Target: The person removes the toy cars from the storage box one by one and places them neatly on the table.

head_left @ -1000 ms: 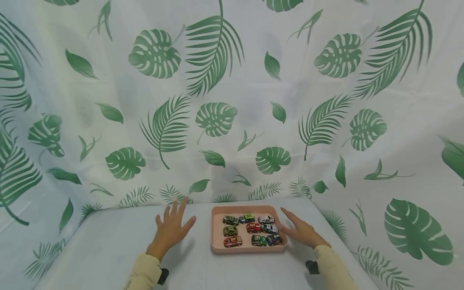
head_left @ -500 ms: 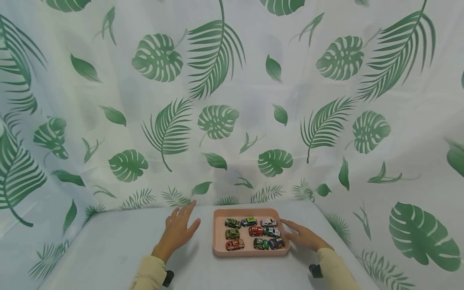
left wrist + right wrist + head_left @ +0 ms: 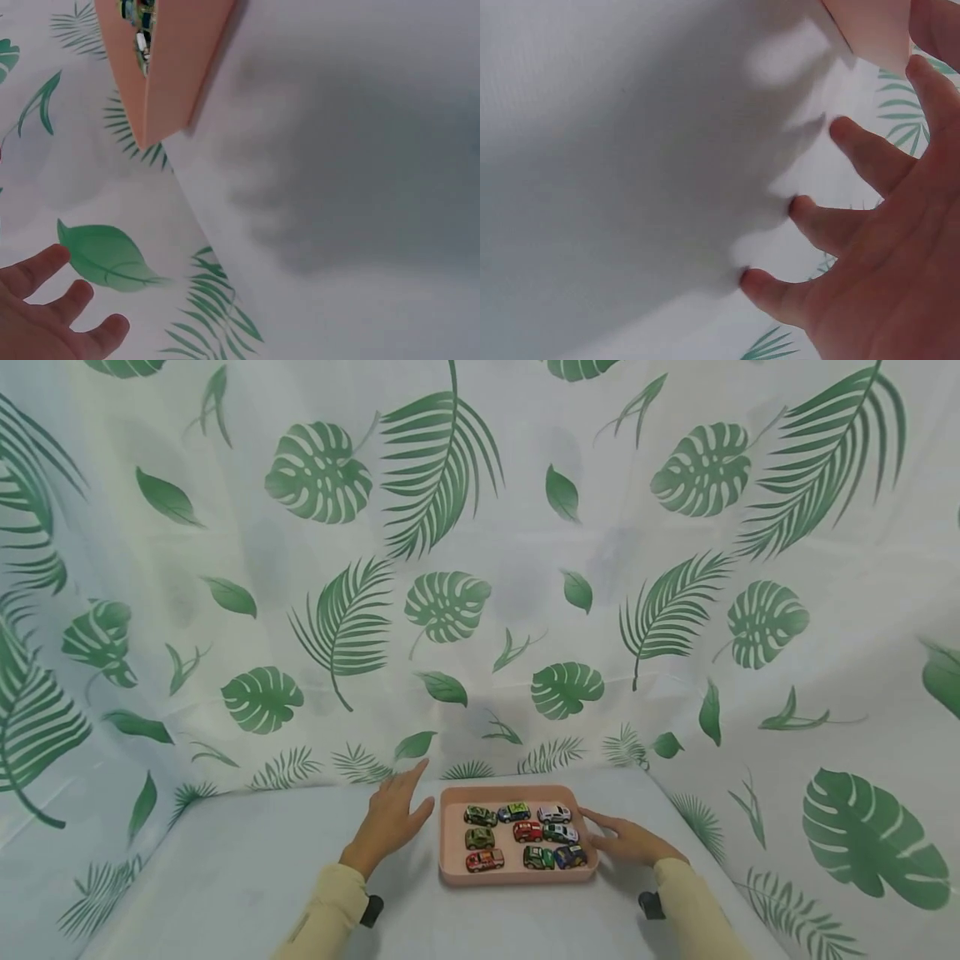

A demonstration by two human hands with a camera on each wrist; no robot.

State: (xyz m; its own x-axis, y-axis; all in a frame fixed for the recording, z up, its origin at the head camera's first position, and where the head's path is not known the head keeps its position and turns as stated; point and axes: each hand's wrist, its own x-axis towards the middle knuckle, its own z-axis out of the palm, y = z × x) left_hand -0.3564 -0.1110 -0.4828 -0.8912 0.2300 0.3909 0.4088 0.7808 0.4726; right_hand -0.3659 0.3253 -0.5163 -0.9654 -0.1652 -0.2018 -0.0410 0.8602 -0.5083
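Observation:
A shallow pink tray (image 3: pixel 510 878) sits on the white table, holding several small toy cars, among them a red-and-orange car (image 3: pixel 485 860), a red car (image 3: pixel 527 832) and a white car (image 3: pixel 554 813). My left hand (image 3: pixel 388 817) hovers just left of the tray, fingers extended and apart from it, with nothing held. At the tray's right wall is my right hand (image 3: pixel 630 841), its fingers spread and fairly straight. In the right wrist view, the thumb and index fingertip of the right hand (image 3: pixel 900 225) lie at the tray's corner (image 3: pixel 877 30); whether they press on it is hard to tell.
A white cloth (image 3: pixel 465 610) printed with green leaves hangs behind and on both sides. The white tabletop (image 3: pixel 247 868) extends around the tray, ending at the cloth. Both hands cast shadows on the table.
My left hand has moved right, closer to the tray's left side. My right hand has come in against the tray's right wall. The toy cars keep their places in the tray.

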